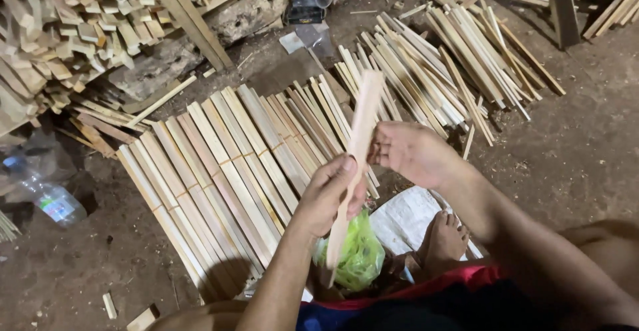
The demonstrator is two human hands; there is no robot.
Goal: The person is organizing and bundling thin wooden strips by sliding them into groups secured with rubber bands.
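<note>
I hold a long pale wooden slat (361, 121) upright in front of me. My left hand (329, 194) grips its lower half, thumb pressed along the face. My right hand (409, 151) pinches the slat's right edge near the middle. The slat's lower end points down toward a green plastic bag (363, 254) by my feet. Behind the slat lies a flat bundle of similar slats (226, 171), tied in rows on the dirt floor.
A loose heap of thin wooden sticks (459, 58) lies at the upper right. Stacked wood offcuts (60, 31) fill the upper left. A clear plastic bottle (43, 194) lies at the left. My bare foot (442, 241) rests on a white sack (403, 218).
</note>
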